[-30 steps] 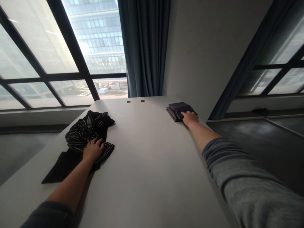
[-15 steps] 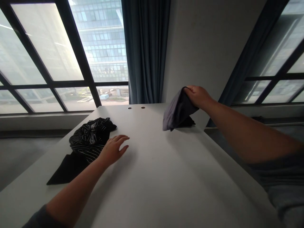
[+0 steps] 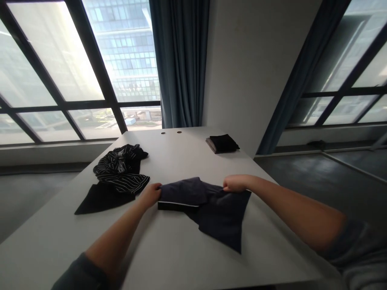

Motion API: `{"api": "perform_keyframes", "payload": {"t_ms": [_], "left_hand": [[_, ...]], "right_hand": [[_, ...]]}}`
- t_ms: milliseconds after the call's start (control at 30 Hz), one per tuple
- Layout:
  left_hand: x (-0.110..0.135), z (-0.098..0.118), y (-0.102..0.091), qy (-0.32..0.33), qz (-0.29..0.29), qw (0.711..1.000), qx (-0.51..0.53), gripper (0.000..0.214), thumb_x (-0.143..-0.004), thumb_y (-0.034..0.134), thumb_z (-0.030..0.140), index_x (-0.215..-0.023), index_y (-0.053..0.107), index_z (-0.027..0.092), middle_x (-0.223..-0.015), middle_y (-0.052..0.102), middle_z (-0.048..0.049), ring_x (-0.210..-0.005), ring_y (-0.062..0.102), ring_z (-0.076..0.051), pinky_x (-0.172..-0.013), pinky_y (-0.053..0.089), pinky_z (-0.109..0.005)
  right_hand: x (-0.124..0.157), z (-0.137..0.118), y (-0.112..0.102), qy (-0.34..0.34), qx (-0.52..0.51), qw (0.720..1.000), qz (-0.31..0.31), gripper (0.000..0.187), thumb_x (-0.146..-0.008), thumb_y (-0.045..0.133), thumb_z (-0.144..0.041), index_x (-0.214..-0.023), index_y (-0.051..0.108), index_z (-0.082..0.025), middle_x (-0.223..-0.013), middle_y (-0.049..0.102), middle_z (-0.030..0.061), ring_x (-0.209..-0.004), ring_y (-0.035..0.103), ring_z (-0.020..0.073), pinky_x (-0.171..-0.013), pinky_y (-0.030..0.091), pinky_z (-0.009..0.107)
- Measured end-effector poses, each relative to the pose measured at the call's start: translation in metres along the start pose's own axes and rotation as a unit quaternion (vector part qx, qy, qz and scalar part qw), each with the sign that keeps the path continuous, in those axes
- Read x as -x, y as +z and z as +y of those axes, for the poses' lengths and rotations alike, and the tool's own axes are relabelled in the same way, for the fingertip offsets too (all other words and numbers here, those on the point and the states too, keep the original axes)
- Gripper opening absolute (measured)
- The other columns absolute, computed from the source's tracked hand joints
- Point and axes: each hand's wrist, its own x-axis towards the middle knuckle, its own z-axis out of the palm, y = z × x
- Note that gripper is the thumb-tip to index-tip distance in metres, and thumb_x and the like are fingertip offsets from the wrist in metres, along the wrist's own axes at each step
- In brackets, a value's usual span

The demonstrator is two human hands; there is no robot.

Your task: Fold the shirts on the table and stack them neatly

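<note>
Dark blue-grey garment (image 3: 220, 213) is held stretched over the near middle of the counter (image 3: 169, 257); whether its lower corner touches the surface cannot be told. Its left end is pinched by the left hand (image 3: 151, 195); its upper right edge is gripped in the closed right hand (image 3: 235, 183). Just changed: a one-handed lift is replaced by a two-handed hold, so its spread can likely be governed from both sides. Farther off, a folded stack (image 3: 225, 143) is seen at right; at left, a striped garment (image 3: 121, 171) is bunched.
</note>
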Motion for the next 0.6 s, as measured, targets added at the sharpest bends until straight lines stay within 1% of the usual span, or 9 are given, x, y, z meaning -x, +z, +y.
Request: {"api": "perform_keyframes", "payload": {"t_ms": [100,133,200,267,300,367,433,500,600], "left_hand": [[0.003,-0.009,-0.003,-0.032,0.027,0.992,-0.116,0.019,-0.086,0.057,0.026,-0.091,0.074,0.021,-0.092,0.077,-0.0074,-0.092,0.071,-0.025,-0.086,0.054,-0.036],[0.008,-0.006,-0.005,0.005,0.046,0.992,-0.121,0.021,-0.087,0.057,0.026,-0.099,0.074,0.022,-0.103,0.076,-0.0082,-0.099,0.07,-0.026,-0.091,0.053,-0.037],[0.019,0.004,-0.006,0.133,0.021,0.986,-0.101,0.03,-0.089,0.06,0.03,-0.116,0.071,0.025,-0.121,0.073,-0.0082,-0.11,0.068,-0.025,-0.1,0.051,-0.037],[0.03,0.015,-0.001,0.245,-0.065,0.962,-0.098,0.041,-0.085,0.07,0.038,-0.125,0.069,0.03,-0.132,0.069,-0.0074,-0.12,0.064,-0.027,-0.106,0.048,-0.04],[0.033,0.019,0.002,0.275,-0.1,0.95,-0.11,0.044,-0.081,0.075,0.038,-0.125,0.069,0.032,-0.135,0.067,-0.0068,-0.124,0.061,-0.029,-0.108,0.046,-0.041],[0.032,0.024,0.009,0.276,-0.116,0.944,-0.135,0.029,-0.083,0.073,0.035,-0.112,0.073,0.031,-0.129,0.07,-0.0066,-0.125,0.061,-0.031,-0.108,0.045,-0.043],[0.023,0.025,0.01,0.231,-0.106,0.961,-0.107,0.014,-0.092,0.06,0.032,-0.098,0.072,0.026,-0.112,0.074,-0.0068,-0.109,0.067,-0.027,-0.101,0.049,-0.042],[0.013,0.024,0.003,0.183,-0.112,0.976,-0.017,0.022,-0.099,0.051,0.037,-0.093,0.066,0.023,-0.096,0.075,-0.0054,-0.092,0.069,-0.023,-0.09,0.052,-0.038],[0.004,0.025,-0.008,0.16,-0.122,0.968,0.148,0.031,-0.098,0.052,0.051,-0.106,0.062,0.022,-0.099,0.075,-0.0053,-0.089,0.069,-0.02,-0.081,0.054,-0.034]], "right_hand": [[0.011,-0.001,0.025,-0.009,0.044,0.997,0.063,0.015,-0.055,0.084,-0.016,-0.057,0.071,-0.023,-0.057,0.067,0.0025,-0.055,0.064,0.0215,-0.07,0.055,0.037],[0.015,-0.006,0.031,-0.033,0.062,0.991,0.111,0.017,-0.056,0.084,-0.015,-0.069,0.077,-0.023,-0.07,0.073,0.0059,-0.066,0.07,0.0253,-0.076,0.056,0.039],[0.019,-0.024,0.043,-0.123,0.086,0.969,0.195,0.046,-0.061,0.084,-0.014,-0.106,0.081,-0.026,-0.11,0.077,0.0132,-0.101,0.072,0.0322,-0.093,0.054,0.042],[0.017,-0.042,0.054,-0.232,0.098,0.946,0.203,0.073,-0.066,0.083,-0.014,-0.135,0.07,-0.031,-0.145,0.062,0.0124,-0.131,0.059,0.0345,-0.111,0.045,0.045],[0.013,-0.05,0.059,-0.276,0.105,0.938,0.184,0.076,-0.067,0.083,-0.014,-0.14,0.066,-0.033,-0.153,0.057,0.0101,-0.139,0.053,0.0343,-0.116,0.04,0.047],[0.003,-0.061,0.066,-0.327,0.114,0.928,0.136,0.062,-0.073,0.078,-0.013,-0.133,0.071,-0.03,-0.15,0.06,0.0086,-0.139,0.053,0.0326,-0.119,0.036,0.047],[-0.009,-0.067,0.066,-0.319,0.092,0.937,0.113,0.037,-0.082,0.067,-0.014,-0.117,0.076,-0.024,-0.128,0.072,0.01,-0.121,0.064,0.0289,-0.111,0.044,0.044],[-0.021,-0.07,0.06,-0.272,0.015,0.955,0.115,0.025,-0.088,0.058,-0.017,-0.106,0.076,-0.02,-0.107,0.077,0.0087,-0.102,0.069,0.025,-0.097,0.051,0.038],[-0.038,-0.073,0.042,-0.171,-0.209,0.955,0.118,0.023,-0.093,0.054,-0.026,-0.103,0.074,-0.02,-0.098,0.078,0.0076,-0.089,0.071,0.0239,-0.08,0.055,0.034]]}}
